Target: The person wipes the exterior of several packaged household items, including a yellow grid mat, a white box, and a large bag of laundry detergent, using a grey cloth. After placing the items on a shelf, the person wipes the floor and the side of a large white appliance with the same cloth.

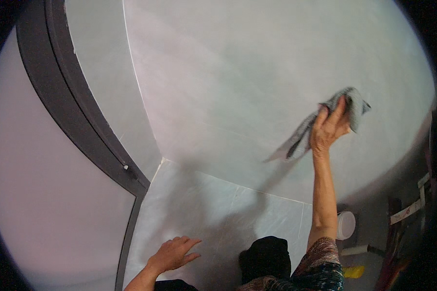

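My right arm reaches up and outward, and its hand [329, 127] presses a grey cloth [355, 109] to the pale grey wall [257, 87]. The fingers are spread over the bunched cloth, and a loose end of it hangs down to the left of the wrist. Low in the view, my left hand [175, 253] is held over the pale tiled floor [218, 194]. Its thumb stands apart from the fingers, and nothing is in it.
A dark-framed door [131, 186] with a pale panel stands on the left. A white round container [345, 225], a yellow item [353, 271] and a white strip [405, 212] are at the lower right. A black rounded shape [265, 259] sits at the bottom centre.
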`<action>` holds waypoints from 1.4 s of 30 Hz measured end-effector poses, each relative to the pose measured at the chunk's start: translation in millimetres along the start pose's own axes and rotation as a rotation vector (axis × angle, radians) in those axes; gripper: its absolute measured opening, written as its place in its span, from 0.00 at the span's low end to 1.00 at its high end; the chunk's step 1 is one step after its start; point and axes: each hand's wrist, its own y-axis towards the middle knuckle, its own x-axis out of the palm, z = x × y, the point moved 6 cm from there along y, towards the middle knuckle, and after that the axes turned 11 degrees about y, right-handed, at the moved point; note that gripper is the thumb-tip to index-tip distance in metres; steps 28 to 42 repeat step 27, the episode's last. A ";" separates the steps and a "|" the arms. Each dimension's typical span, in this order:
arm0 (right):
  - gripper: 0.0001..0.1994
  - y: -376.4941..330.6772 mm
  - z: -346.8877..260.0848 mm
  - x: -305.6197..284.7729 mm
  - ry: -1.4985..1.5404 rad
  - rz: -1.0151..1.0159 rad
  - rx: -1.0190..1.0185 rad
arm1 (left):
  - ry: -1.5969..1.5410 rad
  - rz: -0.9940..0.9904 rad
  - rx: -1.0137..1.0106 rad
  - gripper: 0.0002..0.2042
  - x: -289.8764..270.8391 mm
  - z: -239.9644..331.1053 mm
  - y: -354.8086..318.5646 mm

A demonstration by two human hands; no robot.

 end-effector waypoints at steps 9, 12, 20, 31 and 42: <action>0.13 19.5 -133.8 69.8 0.110 -0.024 -0.166 | 0.027 0.057 0.003 0.23 -11.5 30.4 -16.1; 0.04 20.9 -171.9 84.9 0.203 -0.083 -0.273 | 0.006 0.055 0.002 0.22 -18.4 39.7 -17.5; 0.03 -18.1 -239.2 108.5 0.447 -0.351 -0.484 | 0.027 0.014 -0.032 0.23 -28.0 71.7 -26.7; 0.06 -88.1 -206.6 120.4 0.409 -0.430 -0.533 | -0.040 0.042 -0.089 0.24 -38.3 46.9 -27.1; 0.06 -88.1 -206.6 120.4 0.409 -0.430 -0.533 | -0.040 0.042 -0.089 0.24 -38.3 46.9 -27.1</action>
